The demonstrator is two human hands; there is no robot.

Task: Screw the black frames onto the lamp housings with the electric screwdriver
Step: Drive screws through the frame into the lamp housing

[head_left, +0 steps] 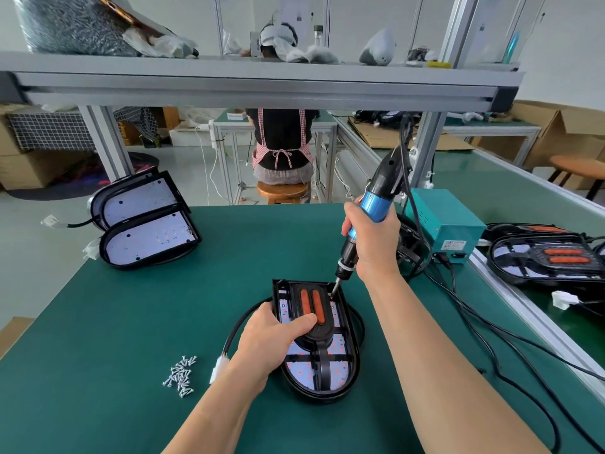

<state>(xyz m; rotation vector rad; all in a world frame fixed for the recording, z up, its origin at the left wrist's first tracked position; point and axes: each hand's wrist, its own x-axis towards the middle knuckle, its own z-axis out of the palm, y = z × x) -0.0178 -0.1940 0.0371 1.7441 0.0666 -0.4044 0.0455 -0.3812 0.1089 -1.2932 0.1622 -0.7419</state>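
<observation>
A black D-shaped lamp housing (353, 365) lies on the green table in front of me, with a black frame (322, 342) carrying two orange strips laid inside it. My left hand (271, 342) presses down on the frame, thumb on the orange strips. My right hand (373, 237) grips the blue and black electric screwdriver (370, 208), held nearly upright. Its bit touches the housing's far right corner. A pile of several silver screws (181, 376) lies to the left of the housing.
Two lamp housings (144, 217) without frames lean at the table's far left. A teal power box (445, 224) with cables stands to the right, with framed lamps (543, 257) beyond it. A shelf beam (262, 90) crosses overhead. A person sits on a stool behind the table.
</observation>
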